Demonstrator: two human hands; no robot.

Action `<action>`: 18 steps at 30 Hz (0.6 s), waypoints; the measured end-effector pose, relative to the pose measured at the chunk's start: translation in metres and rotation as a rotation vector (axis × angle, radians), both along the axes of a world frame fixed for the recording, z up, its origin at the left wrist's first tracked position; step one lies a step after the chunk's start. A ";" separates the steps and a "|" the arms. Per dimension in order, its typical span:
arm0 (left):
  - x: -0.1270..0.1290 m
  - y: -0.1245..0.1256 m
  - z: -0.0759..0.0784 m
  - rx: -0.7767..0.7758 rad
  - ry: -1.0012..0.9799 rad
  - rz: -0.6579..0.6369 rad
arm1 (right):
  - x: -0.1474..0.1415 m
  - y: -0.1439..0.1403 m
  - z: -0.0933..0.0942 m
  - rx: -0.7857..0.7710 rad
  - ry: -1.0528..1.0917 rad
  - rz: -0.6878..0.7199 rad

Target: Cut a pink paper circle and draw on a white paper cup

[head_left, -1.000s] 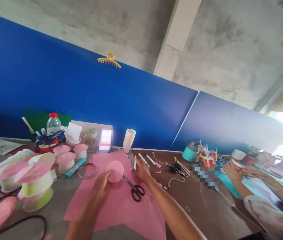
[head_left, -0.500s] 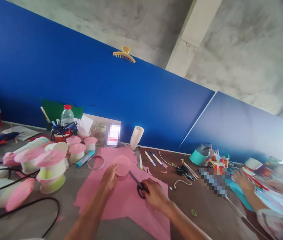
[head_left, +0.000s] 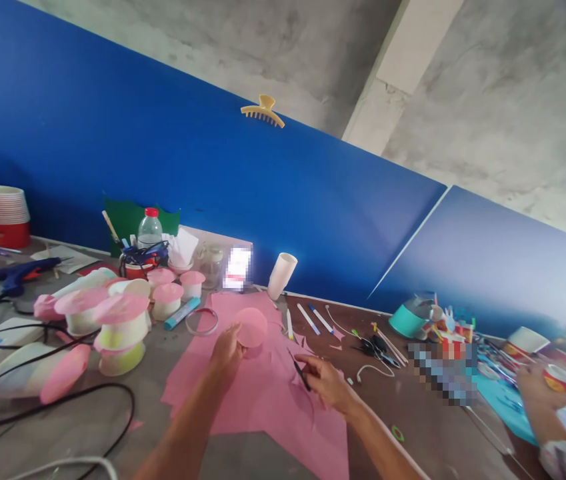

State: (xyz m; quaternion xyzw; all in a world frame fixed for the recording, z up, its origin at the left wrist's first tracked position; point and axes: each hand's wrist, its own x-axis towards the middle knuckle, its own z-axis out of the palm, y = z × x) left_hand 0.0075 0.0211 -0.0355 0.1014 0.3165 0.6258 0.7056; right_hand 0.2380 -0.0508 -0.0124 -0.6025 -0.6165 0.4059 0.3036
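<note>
Left hand (head_left: 227, 350): thumb and fingers pinch a pink disc (head_left: 253, 328) at its left edge, over the pink paper (head_left: 243, 410). Right hand (head_left: 327, 385): we see fingers curled about dark scissors (head_left: 303, 375), index stretched leftward, blade tips near the disc but apart from it. The handles are hidden in the grip; we cannot tell how far the blades part. Left fingers behind the disc also escape us. Left forearm (head_left: 185, 423) and right forearm (head_left: 380, 433) slant inward, both cut off at the lower edge.
</note>
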 end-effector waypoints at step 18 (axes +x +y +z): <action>-0.002 -0.002 0.020 -0.112 -0.017 0.071 | -0.044 0.001 -0.008 -0.140 0.681 0.193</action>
